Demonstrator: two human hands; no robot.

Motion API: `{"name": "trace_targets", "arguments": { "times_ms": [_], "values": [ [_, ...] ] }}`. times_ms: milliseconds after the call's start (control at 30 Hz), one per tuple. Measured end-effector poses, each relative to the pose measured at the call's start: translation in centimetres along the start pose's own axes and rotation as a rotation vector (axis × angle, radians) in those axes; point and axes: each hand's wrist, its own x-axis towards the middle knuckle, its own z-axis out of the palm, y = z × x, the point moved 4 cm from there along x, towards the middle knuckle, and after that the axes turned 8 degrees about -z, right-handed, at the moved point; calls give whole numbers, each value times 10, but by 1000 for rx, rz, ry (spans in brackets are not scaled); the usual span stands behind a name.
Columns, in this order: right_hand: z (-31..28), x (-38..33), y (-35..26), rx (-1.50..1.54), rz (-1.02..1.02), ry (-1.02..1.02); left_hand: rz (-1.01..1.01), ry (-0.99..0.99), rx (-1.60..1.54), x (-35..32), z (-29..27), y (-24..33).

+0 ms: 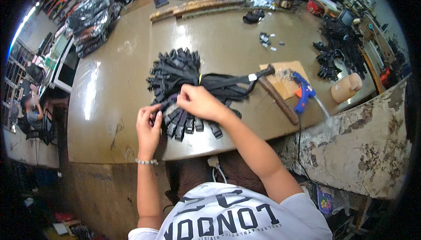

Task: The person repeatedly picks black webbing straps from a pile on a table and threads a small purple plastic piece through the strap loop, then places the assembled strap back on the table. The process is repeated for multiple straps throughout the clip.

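Bundle of black webbing straps with plastic buckles (175, 75) lies on glossy brown table (118, 73). Left hand (149, 126) at bundle's left side, right hand (195, 103) curled over straps; can't tell if either's fingers are clamped. Rightward: brown-handled hammer (278, 101), blue glue gun (303, 102).

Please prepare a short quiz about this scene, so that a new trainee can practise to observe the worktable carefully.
1. True or false: the left hand and the right hand are both at the straps.
2. Which wrist wears the bracelet? A) right B) left C) neither
3. Fill in the missing word: between the straps and the blue glue gun lies a ____.

Key: 1. True. 2. B. 3. Hammer.
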Motion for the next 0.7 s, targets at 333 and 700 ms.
{"name": "trace_targets", "arguments": {
  "times_ms": [333, 700],
  "values": [
    [11, 9, -5, 453, 51, 103, 294, -52, 316, 31, -5, 12],
    [21, 10, -9, 456, 4, 76, 295, 72, 100, 24, 3, 5]
  ]
}}
